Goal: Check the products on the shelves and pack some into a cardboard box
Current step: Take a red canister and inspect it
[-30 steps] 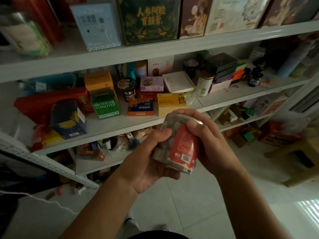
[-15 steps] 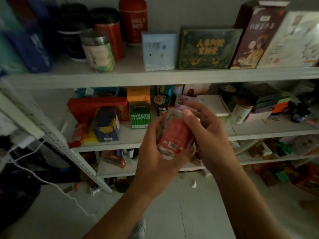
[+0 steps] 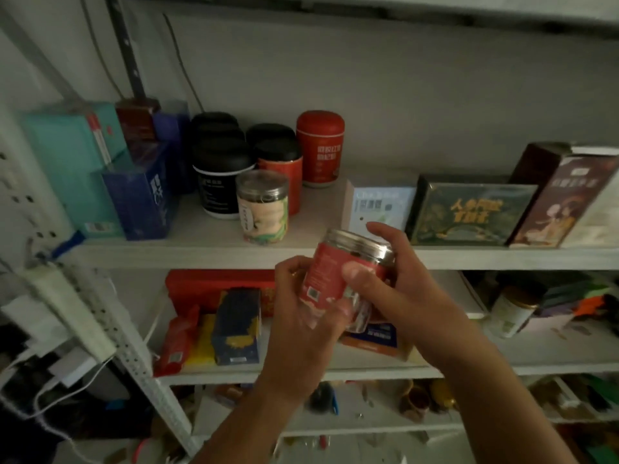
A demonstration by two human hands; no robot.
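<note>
A clear plastic jar with a red label [image 3: 326, 277] and a silvery lid is held upright, slightly tilted, in front of the upper shelf's edge [image 3: 207, 251]. My left hand [image 3: 301, 316] grips its lower part from the left and below. My right hand [image 3: 398, 289] wraps its upper right side, thumb across the label. On the upper shelf behind stands a similar clear jar with a pale green label [image 3: 263, 206]. No cardboard box is in view.
The upper shelf carries black-lidded tubs [image 3: 219, 172], a red canister [image 3: 320, 149], blue and teal boxes [image 3: 100, 172] and a dark green box [image 3: 469, 212]. The middle shelf [image 3: 552, 349] holds snack boxes and a gold-lidded jar [image 3: 510, 311]. A perforated upright [image 3: 134, 349] and cables stand at left.
The view has tilted up from the middle shelf to the upper one. Both hands have raised the red-labelled jar to that shelf's edge and turned it more upright.
</note>
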